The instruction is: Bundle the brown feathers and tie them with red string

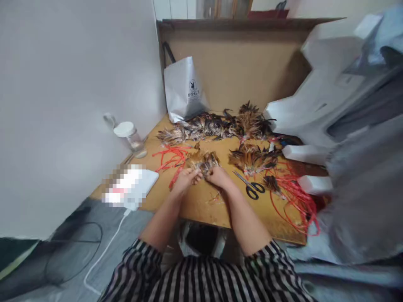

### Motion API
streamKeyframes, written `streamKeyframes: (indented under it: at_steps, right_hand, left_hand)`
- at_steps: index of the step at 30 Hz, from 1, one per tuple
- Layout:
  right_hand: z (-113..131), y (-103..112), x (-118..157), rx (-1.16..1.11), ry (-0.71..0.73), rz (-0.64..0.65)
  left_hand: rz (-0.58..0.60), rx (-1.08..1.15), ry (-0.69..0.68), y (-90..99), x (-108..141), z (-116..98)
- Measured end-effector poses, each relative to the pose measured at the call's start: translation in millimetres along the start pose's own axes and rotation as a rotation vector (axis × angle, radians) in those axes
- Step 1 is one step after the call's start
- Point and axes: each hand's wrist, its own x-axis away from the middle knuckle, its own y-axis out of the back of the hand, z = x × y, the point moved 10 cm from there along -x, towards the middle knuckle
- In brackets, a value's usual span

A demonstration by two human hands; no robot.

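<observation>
Brown feathers [195, 159] stand up between my hands near the middle of the wooden table. My left hand [188, 177] has its fingers pinched on the base of these feathers. Close beside it, my right hand [216, 175] is closed on a darker part of the feathers [209, 161]. Red strings [171, 159] lie to the left of my left hand. Black-handled scissors [250, 184] rest to the right of my right hand, with a feather bundle [252, 159] behind them. A small dark bundle [271, 183] lies beside the scissors.
A long feather pile [208, 126] spans the back, before a silver bag [184, 90]. A lidded jar [130, 138] and a white device [147, 184] with a cable stand left. More red strings [296, 197] and white foam pieces [315, 184] are at the right.
</observation>
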Motion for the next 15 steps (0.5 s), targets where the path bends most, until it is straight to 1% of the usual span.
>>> streamKeyframes:
  at_steps: [2, 4, 8, 11, 13, 15]
  right_hand:
    - [0, 5, -1, -0.068, 0.000, -0.023]
    - [-1, 9, -1, -0.183, -0.019, -0.031]
    - [-10, 6, -1, -0.549, -0.112, -0.015]
    - [-16, 6, -1, -0.838, -0.179, -0.048]
    - [-16, 8, -2, -1.001, -0.181, -0.067]
    - [-14, 11, -2, -1.111, -0.171, -0.066]
  left_hand:
    - [-0.005, 0.010, 0.003, -0.5, 0, 0]
    - [-0.008, 0.034, 0.004, -0.7, 0, 0]
    - [-0.013, 0.127, -0.004, 1.1, -1, 2]
    - [-0.032, 0.251, -0.024, 6.4, -3, 2]
    - [-0.043, 0.353, -0.045, 10.2, -5, 0]
    - [-0.042, 0.452, -0.064, 12.8, -6, -2]
